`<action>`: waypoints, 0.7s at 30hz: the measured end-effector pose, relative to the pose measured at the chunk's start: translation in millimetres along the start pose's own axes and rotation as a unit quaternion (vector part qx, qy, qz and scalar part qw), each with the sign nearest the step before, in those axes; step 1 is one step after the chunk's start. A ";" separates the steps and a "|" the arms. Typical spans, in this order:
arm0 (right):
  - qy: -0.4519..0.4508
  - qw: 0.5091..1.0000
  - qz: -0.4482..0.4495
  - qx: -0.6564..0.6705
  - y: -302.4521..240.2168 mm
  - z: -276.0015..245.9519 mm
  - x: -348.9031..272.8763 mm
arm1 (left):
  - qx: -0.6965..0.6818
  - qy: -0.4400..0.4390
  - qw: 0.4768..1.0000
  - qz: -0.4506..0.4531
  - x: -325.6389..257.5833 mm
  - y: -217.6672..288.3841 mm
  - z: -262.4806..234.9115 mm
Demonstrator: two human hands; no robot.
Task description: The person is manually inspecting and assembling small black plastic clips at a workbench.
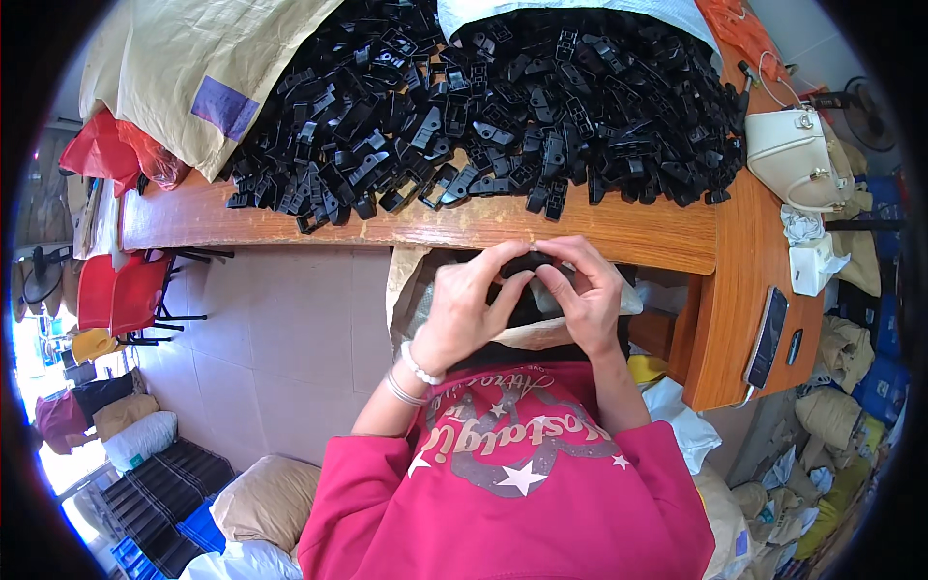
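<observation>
Pinching a small, partly hidden black piece [523, 263] with left hand [462, 302] and right hand [588, 298] near the brown wooden worktop [406, 230], loads of shiny black plastic parts [619, 116] heaped farther back.

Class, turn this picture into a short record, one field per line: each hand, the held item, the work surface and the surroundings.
Left hand: pinching a small black piece
Right hand: pinching the same piece
Held item's shape: partly hidden, cannot be told
Below the hands: open beige bag
Work surface: brown wooden table
Beyond the hands: large heap of black parts
To the right: white handbag, phone
To the left: red chair
</observation>
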State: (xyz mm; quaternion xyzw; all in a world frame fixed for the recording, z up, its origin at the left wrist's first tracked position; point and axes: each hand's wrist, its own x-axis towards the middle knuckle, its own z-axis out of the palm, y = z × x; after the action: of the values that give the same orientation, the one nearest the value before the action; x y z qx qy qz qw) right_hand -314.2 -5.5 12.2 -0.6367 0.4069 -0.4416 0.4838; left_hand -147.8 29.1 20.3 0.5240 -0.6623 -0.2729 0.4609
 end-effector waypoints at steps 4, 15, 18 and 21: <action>-0.065 0.991 -0.051 -0.108 -2.4 -12.9 10.1 | 0.102 0.117 0.987 0.038 24.1 -17.9 -21.6; 0.040 0.911 -0.143 -0.384 14.6 -12.7 40.3 | 0.309 0.043 0.948 -0.062 33.8 -29.9 -46.1; 0.042 0.896 -0.153 -0.414 5.6 -10.5 37.3 | 0.321 0.049 0.943 -0.070 29.5 -30.6 -47.8; 0.039 0.882 -0.178 -0.434 8.2 -12.6 33.6 | 0.270 0.126 0.952 -0.074 25.9 -26.5 -46.1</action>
State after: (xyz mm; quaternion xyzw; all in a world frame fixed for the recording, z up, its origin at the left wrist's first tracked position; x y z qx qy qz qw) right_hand -317.6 -42.2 11.7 -0.8267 0.4566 -0.3240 0.0561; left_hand -95.4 2.2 26.0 0.7065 -0.6073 -0.0486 0.3602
